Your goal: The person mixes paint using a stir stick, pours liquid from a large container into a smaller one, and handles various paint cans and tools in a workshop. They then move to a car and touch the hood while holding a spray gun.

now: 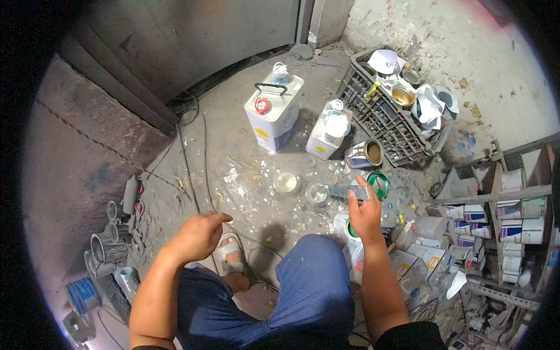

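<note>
In my right hand (365,213) is a clear plastic container (344,191), tipped on its side above the floor with its round end toward the left. My fingers and thumb grip its right part. To its left, a clear cup (286,182) with pale contents stands on the floor. My left hand (201,236) hangs near my left knee with its fingers curled in; its palm side is hidden. Beyond the cups stand a tall white can (272,116) with a red cap and black handle, and a smaller white can (322,140) with a white-topped container on it.
A dark plastic crate (373,108) of used tins and crumpled paper leans near the wall. Beside it lies an open tin (367,153), with a green-rimmed tin (378,185) nearer me. Paint tins fill a shelf (496,195) at right. Cables (204,157) cross the floor at left.
</note>
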Demonstrator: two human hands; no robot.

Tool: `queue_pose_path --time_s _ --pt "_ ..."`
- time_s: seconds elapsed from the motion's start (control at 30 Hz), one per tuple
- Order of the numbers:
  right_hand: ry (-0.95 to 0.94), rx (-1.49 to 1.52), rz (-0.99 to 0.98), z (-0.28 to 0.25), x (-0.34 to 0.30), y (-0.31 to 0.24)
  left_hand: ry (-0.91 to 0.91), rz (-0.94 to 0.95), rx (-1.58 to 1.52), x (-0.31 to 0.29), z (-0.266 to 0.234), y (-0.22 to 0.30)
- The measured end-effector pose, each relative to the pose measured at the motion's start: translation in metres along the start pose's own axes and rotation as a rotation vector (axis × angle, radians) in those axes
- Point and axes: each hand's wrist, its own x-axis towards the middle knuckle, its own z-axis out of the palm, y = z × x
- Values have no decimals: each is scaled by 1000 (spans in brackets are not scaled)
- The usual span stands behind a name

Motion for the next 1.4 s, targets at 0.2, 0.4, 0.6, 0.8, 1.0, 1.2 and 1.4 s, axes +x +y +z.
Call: queue_pose_path --time_s 0.2,0.4,0.6,0.8,1.0,1.2,1.4 --pt "1 -27 205 14 -11 6 19 57 9 5 -6 4" --pt "80 44 145 4 -8 -9 55 38 5 4 -3 2" --pt "-51 -68 38 -2 0 -2 33 -2 -12 4 -5 5" --pt "47 -64 83 16 -14 -1 11 -7 4 3 -5 5" --pt "100 -54 -40 -2 0 -17 7 5 16 1 -5 2" --pt "39 -128 47 10 -9 16 -13 -9 17 5 -7 4" --pt "84 48 315 11 -12 -11 -23 -8 7 5 -7 0"
